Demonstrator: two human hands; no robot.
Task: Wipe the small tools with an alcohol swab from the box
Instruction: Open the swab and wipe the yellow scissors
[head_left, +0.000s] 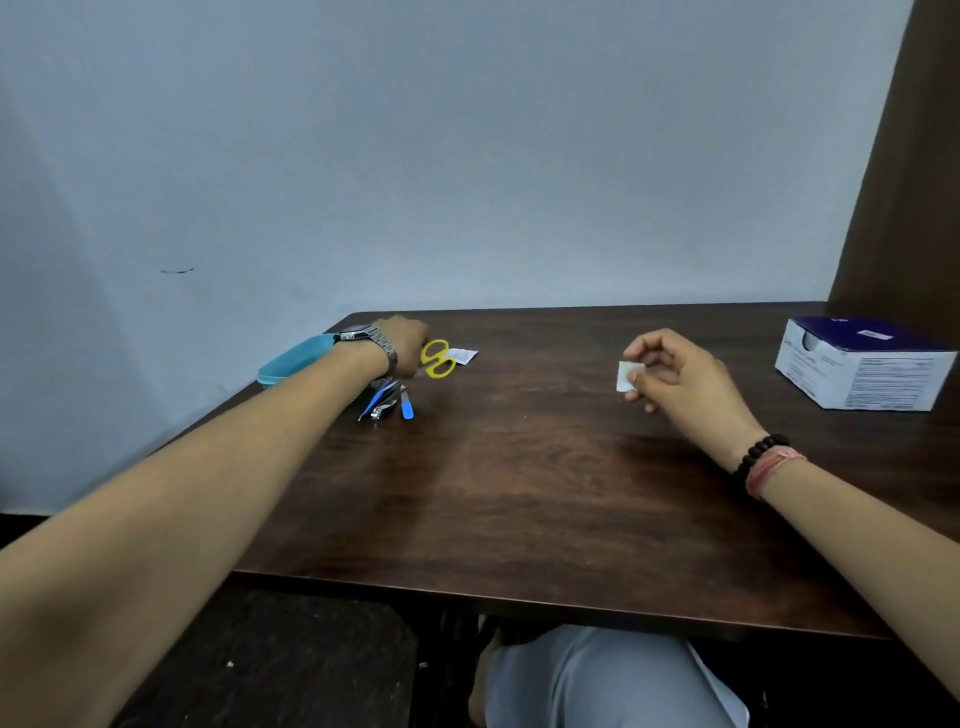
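Note:
My left hand (400, 343), with a metal watch on the wrist, is closed on a pair of yellow-handled scissors (437, 358) at the far left of the brown table (519, 493). Just below it lies a small heap of tools (387, 402): nail clippers and blue-handled pieces. My right hand (675, 374) hovers right of centre and pinches a small white alcohol swab (627, 375) between thumb and fingers. The white and purple swab box (862, 371) stands at the far right.
A torn white swab wrapper (462, 356) lies beside the scissors. A teal plastic container (291, 358) sits at the table's left edge, partly behind my wrist. A brown curtain (904, 156) hangs at the right. My knee shows under the table's near edge.

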